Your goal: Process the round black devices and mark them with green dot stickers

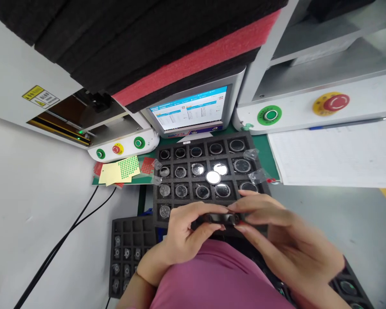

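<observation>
Close to my body, my left hand [188, 225] and my right hand [270, 227] pinch a black watch case [220, 218] from both sides. It is turned edge-on, so its face is hidden. Just beyond the hands lies a black foam tray [188, 140] with round watch cases in its square pockets, such as a dark-faced watch case [203, 191]. A bright white disc [213, 177] lies over the pocket dividers, and reflections hide some faces. Small clear film pieces [258, 176] rest at the tray's right side.
A second foam tray [131, 227] with small parts is lower left. Behind stand a monitor [193, 109] and white machines with a red stop button [336, 102]. Sticker sheets [119, 169] lie left, paper forms [337, 152] right. Stacked black foam [154, 38] overhangs the monitor.
</observation>
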`<state>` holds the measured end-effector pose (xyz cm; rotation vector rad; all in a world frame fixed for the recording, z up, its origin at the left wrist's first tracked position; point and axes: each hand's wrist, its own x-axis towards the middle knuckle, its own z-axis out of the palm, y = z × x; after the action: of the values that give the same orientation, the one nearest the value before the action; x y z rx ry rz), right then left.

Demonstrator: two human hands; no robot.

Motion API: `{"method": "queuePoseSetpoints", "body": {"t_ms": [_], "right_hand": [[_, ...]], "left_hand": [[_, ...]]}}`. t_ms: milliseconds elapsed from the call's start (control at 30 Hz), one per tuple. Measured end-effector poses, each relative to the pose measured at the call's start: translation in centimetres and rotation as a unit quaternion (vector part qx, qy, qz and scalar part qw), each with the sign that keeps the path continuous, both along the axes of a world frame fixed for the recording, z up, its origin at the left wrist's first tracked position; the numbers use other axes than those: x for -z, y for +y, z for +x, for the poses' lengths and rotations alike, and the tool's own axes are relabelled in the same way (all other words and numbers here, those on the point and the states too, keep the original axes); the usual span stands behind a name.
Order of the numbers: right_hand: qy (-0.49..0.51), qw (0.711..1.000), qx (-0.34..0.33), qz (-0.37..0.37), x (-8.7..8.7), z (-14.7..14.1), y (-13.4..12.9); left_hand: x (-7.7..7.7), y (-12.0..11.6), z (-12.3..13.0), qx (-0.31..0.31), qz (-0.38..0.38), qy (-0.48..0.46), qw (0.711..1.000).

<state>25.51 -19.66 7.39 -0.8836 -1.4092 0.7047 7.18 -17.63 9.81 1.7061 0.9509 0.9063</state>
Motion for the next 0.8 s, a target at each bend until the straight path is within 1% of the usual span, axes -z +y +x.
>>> {"method": "queuePoseSetpoints", "body": {"t_ms": [67,133,267,300,333,367,400,433,467,500,533,567,600,633,700,733,800], "right_hand": [[0.003,1.000,0.026,-0.001,0.2,-0.3,-0.1],[-0.016,0.999,0.036,0.009,0.3,-0.5,-0.1],[-0.063,0.995,0.072,0.039,-0.1,-0.8,-0.4],[-0.080,0.992,0.081,0.047,-0.1,-0.7,-0.5],[-0.099,0.990,0.085,0.058,-0.1,-0.6,-0.7],[-0.121,0.986,0.086,0.070,0.2,-0.3,-0.8],[-0.146,0.982,0.094,0.077,0.8,0.2,-0.8],[-0.169,0.976,0.118,0.069,1.7,1.0,-0.7],[-0.181,0.970,0.159,0.038,3.0,1.9,-0.4],[-0.189,0.957,0.218,-0.013,4.5,3.0,0.1],[-0.167,0.937,0.291,-0.095,6.2,4.1,0.8],[-0.119,0.917,0.330,-0.190,8.0,5.2,1.6],[-0.101,0.908,0.342,-0.222,9.7,6.2,2.4],[-0.095,0.904,0.338,-0.246,11.2,7.1,3.2],[-0.086,0.901,0.321,-0.279,13.3,8.0,4.5],[-0.083,0.901,0.312,-0.291,13.8,8.1,4.9],[-0.071,0.900,0.302,-0.308,13.8,7.9,5.1]], "left_hand": [[0.0,0.0,-0.1,0.000,0.000,0.010,1.000],[0.1,-0.1,-0.1,-0.003,0.005,0.012,1.000],[0.4,-0.1,0.3,-0.021,0.008,0.014,1.000],[0.5,0.0,0.5,-0.041,-0.001,0.012,0.999],[0.7,0.1,0.7,-0.075,-0.014,0.007,0.997],[1.0,0.3,0.8,-0.121,-0.027,-0.004,0.992],[1.4,0.5,0.8,-0.172,-0.039,-0.020,0.984],[1.8,0.8,0.7,-0.216,-0.050,-0.038,0.974],[2.2,1.1,0.7,-0.245,-0.064,-0.057,0.966],[2.7,1.4,0.6,-0.257,-0.079,-0.073,0.960],[3.1,1.7,0.5,-0.253,-0.099,-0.087,0.958],[3.5,1.9,0.5,-0.243,-0.123,-0.098,0.957],[3.7,2.0,0.6,-0.230,-0.152,-0.107,0.955],[3.8,2.0,0.8,-0.219,-0.181,-0.119,0.951],[3.7,1.9,1.4,-0.204,-0.234,-0.151,0.939],[3.6,1.8,1.7,-0.200,-0.256,-0.169,0.931],[3.2,1.7,2.1,-0.197,-0.290,-0.202,0.915]]}}
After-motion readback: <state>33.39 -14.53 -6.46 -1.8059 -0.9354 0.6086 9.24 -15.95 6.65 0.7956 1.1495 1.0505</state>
